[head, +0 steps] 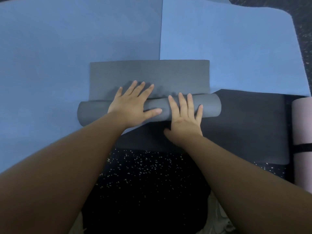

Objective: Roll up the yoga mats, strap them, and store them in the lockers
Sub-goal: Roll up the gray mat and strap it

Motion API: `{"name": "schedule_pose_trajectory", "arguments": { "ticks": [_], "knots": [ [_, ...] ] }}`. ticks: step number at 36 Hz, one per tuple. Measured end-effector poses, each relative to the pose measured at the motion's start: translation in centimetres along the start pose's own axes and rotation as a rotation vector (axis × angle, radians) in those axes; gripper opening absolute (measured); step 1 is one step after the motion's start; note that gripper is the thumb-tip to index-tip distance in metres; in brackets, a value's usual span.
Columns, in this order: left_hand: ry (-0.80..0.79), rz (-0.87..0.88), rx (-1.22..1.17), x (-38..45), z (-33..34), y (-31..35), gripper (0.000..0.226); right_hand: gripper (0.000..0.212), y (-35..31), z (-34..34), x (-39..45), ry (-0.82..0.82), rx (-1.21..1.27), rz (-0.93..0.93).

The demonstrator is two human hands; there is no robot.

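A grey yoga mat [148, 73] lies partly rolled in the middle of the view. Its roll [94, 112] runs left to right, and a short flat stretch reaches away from me. My left hand [133, 105] presses flat on the roll's left half, fingers spread over onto the flat part. My right hand [184, 115] lies flat on the roll's right half, fingers straight, with the thumb tucked under the near side. Both forearms reach in from the bottom of the view.
Two blue mats lie flat beneath, a darker one [59, 56] at left and a lighter one [236, 48] at right. A dark grey mat [253, 129] lies flat near right. A rolled pink mat [302, 132] with a black strap [303, 149] lies at the right edge. Speckled black floor [152, 174] is near me.
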State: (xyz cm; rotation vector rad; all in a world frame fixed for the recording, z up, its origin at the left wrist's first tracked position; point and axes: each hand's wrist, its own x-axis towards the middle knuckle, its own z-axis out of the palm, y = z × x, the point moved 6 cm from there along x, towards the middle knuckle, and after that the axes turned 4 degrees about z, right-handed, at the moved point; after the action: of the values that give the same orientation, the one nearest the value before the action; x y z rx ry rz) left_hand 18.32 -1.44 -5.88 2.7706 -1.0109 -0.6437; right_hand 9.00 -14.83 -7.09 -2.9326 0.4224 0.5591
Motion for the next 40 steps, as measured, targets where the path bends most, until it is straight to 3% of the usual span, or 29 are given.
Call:
{"name": "schedule_pose_trajectory", "arguments": {
  "ticks": [4,10,19,27,34,40],
  "knots": [
    [0.085,0.045,0.04,-0.2,-0.4,0.1,0.087,0.102,-0.1,-0.4,0.5,-0.065,0.035,0.008],
    [0.429,0.185,0.092,-2.2,-0.8,0.4,0.061,0.106,0.0,-1.0,1.3,-0.088,0.064,-0.019],
    [0.649,0.122,0.266,-4.6,0.8,0.6,0.047,0.102,0.1,-1.9,2.1,-0.093,0.078,-0.009],
    [0.594,0.085,0.433,-3.8,2.0,-0.1,0.065,0.093,0.0,-2.6,3.1,-0.068,0.095,-0.02],
    [0.543,0.082,0.489,-2.2,0.9,-1.1,0.096,0.077,-0.5,-3.9,4.1,0.039,-0.006,-0.065],
    [0.572,0.143,0.547,-2.4,0.4,-0.9,0.058,0.072,-0.8,-3.5,2.6,0.156,-0.114,-0.073]
  ]
}}
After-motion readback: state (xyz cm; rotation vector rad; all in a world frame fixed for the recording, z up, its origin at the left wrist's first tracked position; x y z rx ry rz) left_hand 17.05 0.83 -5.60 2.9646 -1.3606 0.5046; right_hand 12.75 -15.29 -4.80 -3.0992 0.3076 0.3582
